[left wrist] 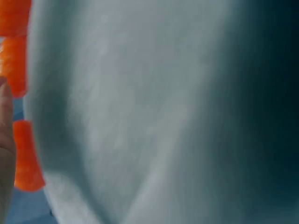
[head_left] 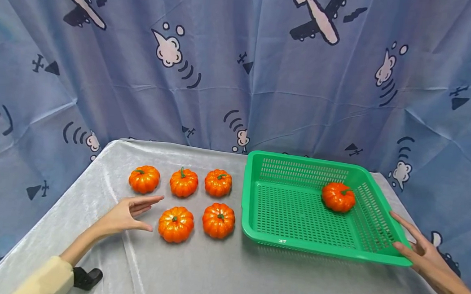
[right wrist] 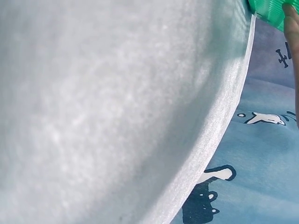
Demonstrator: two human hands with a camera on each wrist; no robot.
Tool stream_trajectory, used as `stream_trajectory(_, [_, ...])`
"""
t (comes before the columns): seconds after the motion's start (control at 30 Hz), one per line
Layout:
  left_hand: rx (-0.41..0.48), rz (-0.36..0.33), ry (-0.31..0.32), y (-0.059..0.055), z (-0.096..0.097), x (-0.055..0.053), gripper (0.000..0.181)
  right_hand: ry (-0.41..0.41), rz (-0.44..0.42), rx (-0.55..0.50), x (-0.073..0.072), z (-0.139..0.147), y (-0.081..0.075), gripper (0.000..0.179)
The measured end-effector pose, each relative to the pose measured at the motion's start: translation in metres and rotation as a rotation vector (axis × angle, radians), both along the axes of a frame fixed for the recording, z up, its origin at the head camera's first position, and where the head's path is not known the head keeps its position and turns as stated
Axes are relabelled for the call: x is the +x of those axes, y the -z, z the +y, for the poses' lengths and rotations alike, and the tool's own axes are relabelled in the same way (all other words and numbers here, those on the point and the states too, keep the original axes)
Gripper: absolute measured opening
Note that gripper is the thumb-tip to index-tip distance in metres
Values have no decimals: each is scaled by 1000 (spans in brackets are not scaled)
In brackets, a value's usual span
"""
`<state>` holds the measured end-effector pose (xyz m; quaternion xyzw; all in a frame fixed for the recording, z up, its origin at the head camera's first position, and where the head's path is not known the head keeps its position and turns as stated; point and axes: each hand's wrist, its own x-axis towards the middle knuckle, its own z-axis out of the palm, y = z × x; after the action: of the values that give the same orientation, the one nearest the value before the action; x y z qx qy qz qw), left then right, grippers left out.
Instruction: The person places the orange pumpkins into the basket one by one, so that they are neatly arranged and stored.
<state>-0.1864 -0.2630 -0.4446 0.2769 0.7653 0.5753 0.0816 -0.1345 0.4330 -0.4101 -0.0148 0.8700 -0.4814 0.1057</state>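
Head | left hand (head_left: 124, 214) wide, near 5 pumpkins (head_left: 176, 224) | right hand (head_left: 427, 260) wide, touching basket (head_left: 314, 247) | wrist views: hands cropped

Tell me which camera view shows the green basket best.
The head view: the green basket shows nearly whole there, interior included. The right wrist view catches only a part, top right; the left wrist view, none.

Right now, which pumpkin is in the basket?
The pumpkin near the right end of the green basket, with its stem pointing right. The other five pumpkins sit outside on the table, left of the basket.
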Motion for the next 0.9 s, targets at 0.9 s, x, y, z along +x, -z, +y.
stream_trajectory(0.9, [-187,246,43,14,73,-10,74,-6,0,-26,0,1,1,70])
